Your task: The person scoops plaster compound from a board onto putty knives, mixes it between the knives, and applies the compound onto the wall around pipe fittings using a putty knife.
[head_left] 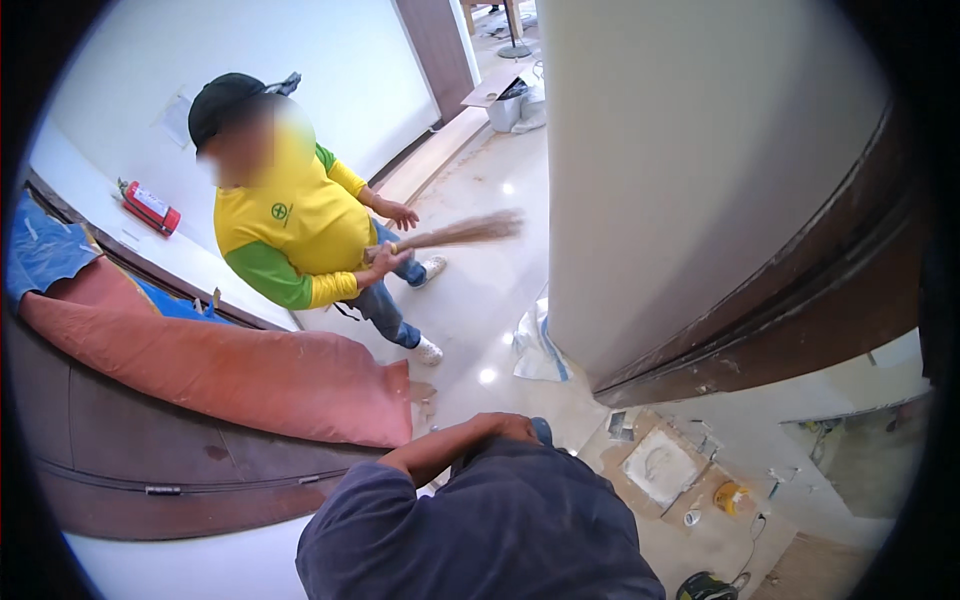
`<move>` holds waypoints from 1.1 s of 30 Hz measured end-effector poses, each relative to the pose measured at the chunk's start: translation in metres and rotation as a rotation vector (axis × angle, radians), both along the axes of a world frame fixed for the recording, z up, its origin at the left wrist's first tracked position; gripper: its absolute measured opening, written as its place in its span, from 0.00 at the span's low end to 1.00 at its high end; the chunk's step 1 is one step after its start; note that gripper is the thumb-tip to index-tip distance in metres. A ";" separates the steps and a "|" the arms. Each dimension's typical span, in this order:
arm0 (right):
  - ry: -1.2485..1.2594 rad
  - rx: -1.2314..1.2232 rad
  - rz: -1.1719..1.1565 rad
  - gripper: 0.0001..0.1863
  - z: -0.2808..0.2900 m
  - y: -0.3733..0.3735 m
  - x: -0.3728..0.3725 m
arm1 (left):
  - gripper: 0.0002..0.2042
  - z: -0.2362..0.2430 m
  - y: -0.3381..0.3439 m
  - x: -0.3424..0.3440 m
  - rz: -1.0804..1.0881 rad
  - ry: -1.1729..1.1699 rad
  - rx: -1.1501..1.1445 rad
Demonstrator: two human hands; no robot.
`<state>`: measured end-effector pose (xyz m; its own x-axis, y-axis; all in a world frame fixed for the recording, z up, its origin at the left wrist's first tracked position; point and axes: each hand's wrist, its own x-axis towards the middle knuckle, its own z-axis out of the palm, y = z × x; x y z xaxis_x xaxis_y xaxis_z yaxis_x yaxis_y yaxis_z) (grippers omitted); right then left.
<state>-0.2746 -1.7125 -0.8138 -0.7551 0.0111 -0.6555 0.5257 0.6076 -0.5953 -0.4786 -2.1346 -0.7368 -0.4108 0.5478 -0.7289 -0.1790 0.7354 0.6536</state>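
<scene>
My left hand is in front of my waist, the bare forearm bent across my dark shirt. Its fingers are mostly hidden, so I cannot tell whether it grips anything. A small blue patch shows right beside it, too little to name. My right hand is out of sight. Facing me, a person in a yellow and green top and dark cap holds a straw broom in one hand, its bristles pointing right. That person's other hand hovers open above the handle.
A reddish cloth covers a dark wooden panel at left. A fire extinguisher is by the wall. A white sack lies beside the pale column. At lower right are a stained board and a yellow tub.
</scene>
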 end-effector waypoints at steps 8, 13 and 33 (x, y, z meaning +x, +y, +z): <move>-0.045 0.051 -0.093 0.15 0.035 -0.024 -0.032 | 0.19 0.000 0.007 -0.039 -0.031 -0.168 0.381; -0.049 0.070 -0.122 0.15 0.054 -0.040 -0.049 | 0.19 0.017 -0.006 -0.055 -0.106 -0.251 0.443; -0.016 0.076 -0.205 0.13 0.098 -0.058 -0.041 | 0.15 0.018 -0.073 -0.029 -0.005 -0.348 0.384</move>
